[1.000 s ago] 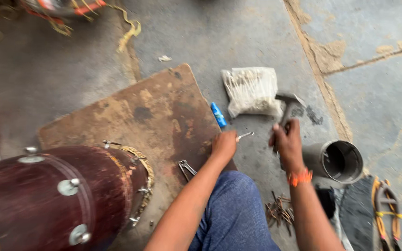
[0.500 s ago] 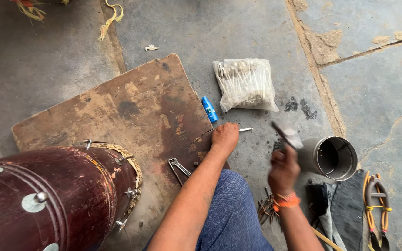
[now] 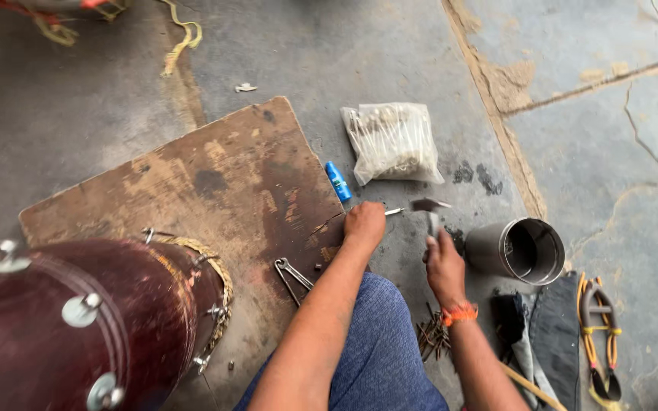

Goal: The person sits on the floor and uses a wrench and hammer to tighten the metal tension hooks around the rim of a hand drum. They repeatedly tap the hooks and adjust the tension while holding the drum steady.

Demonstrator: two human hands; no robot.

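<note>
Left hand (image 3: 365,226) closed, pinching a thin metal rod (image 3: 394,211) against the floor (image 3: 390,61) at the wooden board's (image 3: 192,183) 3 o'clock edge; rod tip pokes out toward 3 o'clock. Right hand (image 3: 445,262) wrapped tight around a hammer (image 3: 429,209), head up just beside the rod tip, not touching. Blue tube (image 3: 337,181) at 11 o'clock of left hand. Plastic bag (image 3: 392,141) of small parts at 12 o'clock. Metal cylinder (image 3: 517,249) on its side at 3 o'clock of right hand. Pliers (image 3: 292,275) on the board at 8 o'clock of left hand. Dark red drum (image 3: 78,320) far 9 o'clock. Orange wristband (image 3: 460,313) on right wrist.
</note>
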